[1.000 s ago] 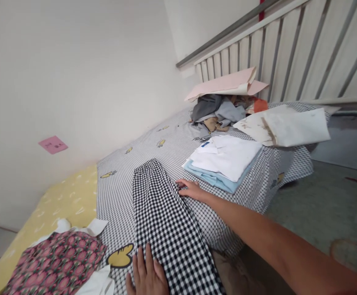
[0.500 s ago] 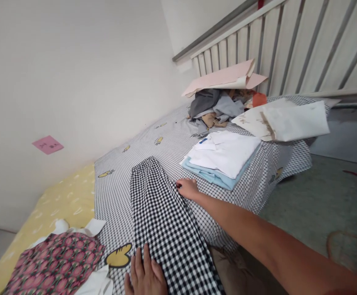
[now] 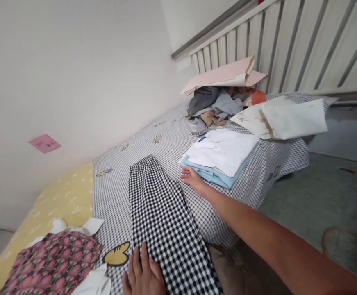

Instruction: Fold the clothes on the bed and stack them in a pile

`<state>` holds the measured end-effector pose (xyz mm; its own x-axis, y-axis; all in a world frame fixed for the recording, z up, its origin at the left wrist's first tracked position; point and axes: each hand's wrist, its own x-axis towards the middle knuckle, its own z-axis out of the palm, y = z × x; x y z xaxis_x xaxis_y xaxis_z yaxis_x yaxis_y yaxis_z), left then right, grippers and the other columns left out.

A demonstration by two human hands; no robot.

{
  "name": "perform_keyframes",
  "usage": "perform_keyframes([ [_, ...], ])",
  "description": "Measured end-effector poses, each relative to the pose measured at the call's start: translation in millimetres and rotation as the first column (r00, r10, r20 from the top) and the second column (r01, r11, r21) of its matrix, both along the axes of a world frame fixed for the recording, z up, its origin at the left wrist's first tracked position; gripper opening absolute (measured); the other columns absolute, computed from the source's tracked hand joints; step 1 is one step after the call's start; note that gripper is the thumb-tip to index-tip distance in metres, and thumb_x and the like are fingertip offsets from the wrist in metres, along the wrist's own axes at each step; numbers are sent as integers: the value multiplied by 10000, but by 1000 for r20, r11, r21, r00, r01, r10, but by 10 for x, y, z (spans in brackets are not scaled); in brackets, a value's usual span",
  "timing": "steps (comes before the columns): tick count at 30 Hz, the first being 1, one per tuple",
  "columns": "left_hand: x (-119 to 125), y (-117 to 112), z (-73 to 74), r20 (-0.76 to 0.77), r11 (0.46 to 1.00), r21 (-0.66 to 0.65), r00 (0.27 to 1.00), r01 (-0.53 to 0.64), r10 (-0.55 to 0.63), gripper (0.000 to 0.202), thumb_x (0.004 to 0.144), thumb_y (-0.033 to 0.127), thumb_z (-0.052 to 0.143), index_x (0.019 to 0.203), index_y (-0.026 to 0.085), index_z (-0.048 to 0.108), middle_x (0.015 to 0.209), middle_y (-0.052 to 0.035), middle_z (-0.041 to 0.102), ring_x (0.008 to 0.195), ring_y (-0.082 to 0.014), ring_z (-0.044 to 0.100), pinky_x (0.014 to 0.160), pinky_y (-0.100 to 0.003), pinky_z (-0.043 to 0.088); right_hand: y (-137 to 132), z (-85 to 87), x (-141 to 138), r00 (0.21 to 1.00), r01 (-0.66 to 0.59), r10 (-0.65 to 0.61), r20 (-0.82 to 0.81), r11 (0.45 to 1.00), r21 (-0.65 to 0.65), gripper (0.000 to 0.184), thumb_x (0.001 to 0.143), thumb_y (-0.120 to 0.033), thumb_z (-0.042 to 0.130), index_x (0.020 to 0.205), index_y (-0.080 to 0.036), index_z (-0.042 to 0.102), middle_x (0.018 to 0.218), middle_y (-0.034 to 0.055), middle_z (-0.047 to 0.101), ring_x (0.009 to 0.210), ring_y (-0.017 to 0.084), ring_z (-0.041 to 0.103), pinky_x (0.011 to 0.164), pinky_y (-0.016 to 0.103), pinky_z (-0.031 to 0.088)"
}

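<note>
Black-and-white checked trousers (image 3: 162, 213), folded lengthwise, lie on the patterned bed sheet (image 3: 113, 196), with the gathered waistband at the far end. My left hand (image 3: 144, 270) rests flat on their near left edge, fingers stretched out. Just off their right edge, my right hand (image 3: 193, 180) hovers or rests over the sheet with its fingers apart, holding nothing. Close beyond that hand sits a folded white shirt (image 3: 224, 149) on top of a light blue folded garment (image 3: 210, 175).
A pink patterned garment (image 3: 55, 262) with white parts lies at the lower left. At the back are a heap of clothes (image 3: 215, 102) under a pink sheet of card (image 3: 221, 76), a stained whitish folded piece (image 3: 292, 119) and a slatted railing (image 3: 279, 49).
My right hand has let go of the trousers' right edge and shifted slightly right and up, its fingers now opened. My left hand stays flat on the cloth.
</note>
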<state>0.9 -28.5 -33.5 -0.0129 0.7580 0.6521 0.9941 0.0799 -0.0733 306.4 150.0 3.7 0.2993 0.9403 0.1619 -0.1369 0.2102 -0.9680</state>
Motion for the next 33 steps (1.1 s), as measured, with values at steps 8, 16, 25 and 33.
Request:
perform_keyframes([
  [8, 19, -22, 43, -21, 1000, 12, 1000, 12, -11, 494, 992, 288, 330, 1432, 193, 531, 1443, -115, 613, 1324, -286, 551, 1148, -497, 340, -82, 39, -65, 979, -115, 111, 172, 993, 14, 518, 649, -98, 700, 1139, -260, 663, 1308, 52, 519, 1073, 174, 597, 992, 382, 503],
  [16, 3, -11, 39, -39, 1000, 3, 999, 22, -21, 505, 983, 297, 343, 1438, 185, 533, 1432, -127, 619, 1298, -295, 570, 1116, -491, 367, -152, 117, -26, 925, -256, 246, 289, 967, -2, 573, 682, -183, 746, 1236, -294, 651, 1382, 65, 479, 1256, 247, 528, 1095, 446, 434],
  [25, -61, -5, 7, 16, 999, -50, 1000, 10, -9, 524, 960, 318, 355, 1440, 215, 539, 1440, -107, 617, 1302, -286, 566, 1123, -482, 369, -150, 189, -91, 721, -203, 240, 650, 970, -133, 811, 726, -88, 674, 1468, -349, 476, 1475, 52, 436, 1278, 224, 508, 989, 317, 482],
  [33, -4, -13, 20, 12, 1000, 0, 1000, 8, -8, 491, 973, 295, 357, 1408, 205, 566, 1430, -116, 624, 1292, -280, 575, 1122, -482, 372, -17, 126, -354, 677, 137, 60, 734, 969, -206, 416, 835, -48, 512, 1125, -285, 694, 1167, 61, 572, 953, 211, 610, 796, 311, 450],
])
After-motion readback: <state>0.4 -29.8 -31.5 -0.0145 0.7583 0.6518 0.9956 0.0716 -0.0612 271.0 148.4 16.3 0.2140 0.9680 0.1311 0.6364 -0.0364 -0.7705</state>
